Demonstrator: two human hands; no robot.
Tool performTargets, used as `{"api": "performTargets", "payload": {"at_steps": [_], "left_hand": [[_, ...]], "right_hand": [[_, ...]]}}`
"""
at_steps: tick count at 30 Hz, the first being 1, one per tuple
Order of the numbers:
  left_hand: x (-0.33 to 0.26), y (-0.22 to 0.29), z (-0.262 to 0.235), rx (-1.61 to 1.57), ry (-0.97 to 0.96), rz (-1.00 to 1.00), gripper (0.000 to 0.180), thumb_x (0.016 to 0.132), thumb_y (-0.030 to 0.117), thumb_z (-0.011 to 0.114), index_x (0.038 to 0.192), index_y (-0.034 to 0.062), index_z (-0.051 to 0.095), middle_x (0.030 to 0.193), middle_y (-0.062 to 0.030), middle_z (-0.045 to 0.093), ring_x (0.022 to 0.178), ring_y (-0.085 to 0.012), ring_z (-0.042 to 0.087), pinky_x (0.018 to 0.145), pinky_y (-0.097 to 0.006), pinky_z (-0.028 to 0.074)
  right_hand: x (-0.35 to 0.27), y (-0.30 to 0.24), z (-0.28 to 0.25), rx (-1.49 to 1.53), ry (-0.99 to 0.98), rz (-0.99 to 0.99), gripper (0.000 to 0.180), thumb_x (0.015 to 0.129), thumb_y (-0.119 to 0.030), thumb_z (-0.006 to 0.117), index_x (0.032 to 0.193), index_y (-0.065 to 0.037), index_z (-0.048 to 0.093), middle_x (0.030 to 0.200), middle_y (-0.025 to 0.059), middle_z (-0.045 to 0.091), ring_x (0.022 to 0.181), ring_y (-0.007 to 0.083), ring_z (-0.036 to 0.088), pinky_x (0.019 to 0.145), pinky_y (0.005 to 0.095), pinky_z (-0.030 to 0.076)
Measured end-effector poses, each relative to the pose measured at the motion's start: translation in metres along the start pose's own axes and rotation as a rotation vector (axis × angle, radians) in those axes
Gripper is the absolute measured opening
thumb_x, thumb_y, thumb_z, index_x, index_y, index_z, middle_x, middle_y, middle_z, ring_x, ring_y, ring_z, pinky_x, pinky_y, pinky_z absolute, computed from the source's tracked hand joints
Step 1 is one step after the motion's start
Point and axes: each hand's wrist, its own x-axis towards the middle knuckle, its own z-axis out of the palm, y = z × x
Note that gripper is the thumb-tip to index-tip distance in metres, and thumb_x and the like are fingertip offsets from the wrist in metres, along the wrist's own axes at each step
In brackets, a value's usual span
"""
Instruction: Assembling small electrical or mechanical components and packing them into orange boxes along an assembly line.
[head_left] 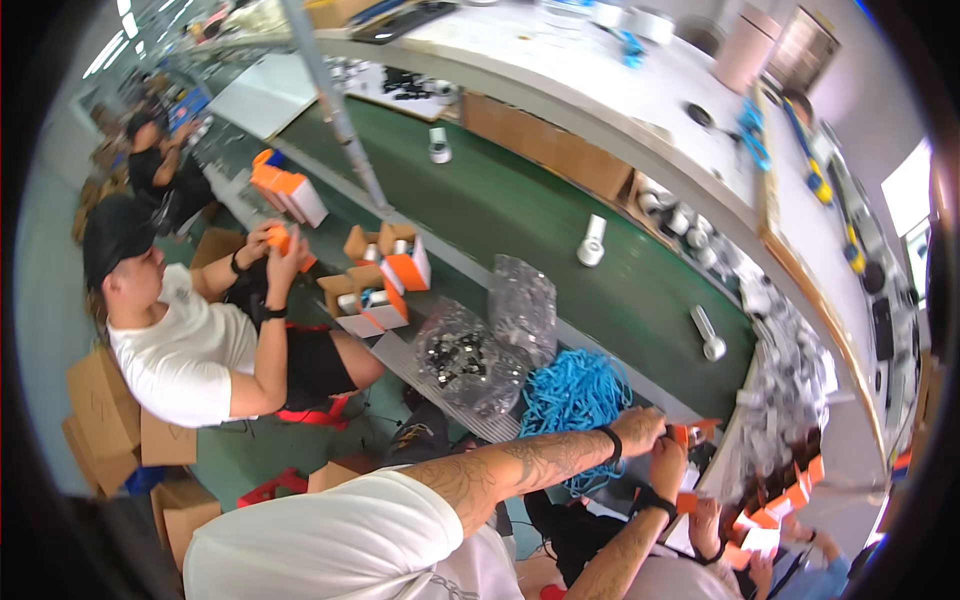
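Observation:
My left hand point(640, 430), at the end of a tattooed forearm with a black wristband, is closed at the near edge of a small orange-and-white box point(690, 433). Just below it, my right hand point(668, 468), also with a black band at the wrist, closes on the same box from the near side. The fingers are small and partly hidden. Left of my hands lies a heap of blue cords point(572, 400). Beside the heap sit a clear plastic bag of small dark and shiny parts point(468, 355) and another clear bag point(523, 305).
A green conveyor belt point(520, 225) carries several white handheld devices point(592, 240). A white shelf point(640, 90) overhangs it. At left, a co-worker point(190, 340) handles an orange item near open boxes point(375, 290). Other people's hands point(705, 528) and orange boxes point(775, 510) crowd the right.

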Motion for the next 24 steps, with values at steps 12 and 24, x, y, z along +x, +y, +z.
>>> {"api": "performTargets", "payload": {"at_steps": [12,24], "left_hand": [[-0.213,0.040,-0.304,-0.107,0.500,-0.359,0.031,0.112,0.029,0.062,0.112,0.0020,0.077,0.073,-0.0152,0.075,0.063,-0.0267,0.077,0.057,-0.040,0.057],[-0.291,-0.131,-0.345,-0.075,0.860,-0.836,0.026,0.107,0.016,0.063,0.113,-0.0087,0.067,0.094,-0.0246,0.079,0.083,-0.0317,0.083,0.070,-0.040,0.063]], "right_hand": [[-0.076,-0.173,-0.059,0.824,0.240,0.137,0.027,0.113,-0.016,0.060,0.127,0.003,0.074,0.091,0.0013,0.063,0.076,0.0089,0.057,0.067,0.0256,0.045],[-0.065,-0.227,-0.019,0.658,-0.097,-0.090,0.021,0.105,-0.010,0.072,0.122,-0.001,0.079,0.096,0.0127,0.077,0.082,0.0186,0.073,0.072,0.0320,0.055]]}}
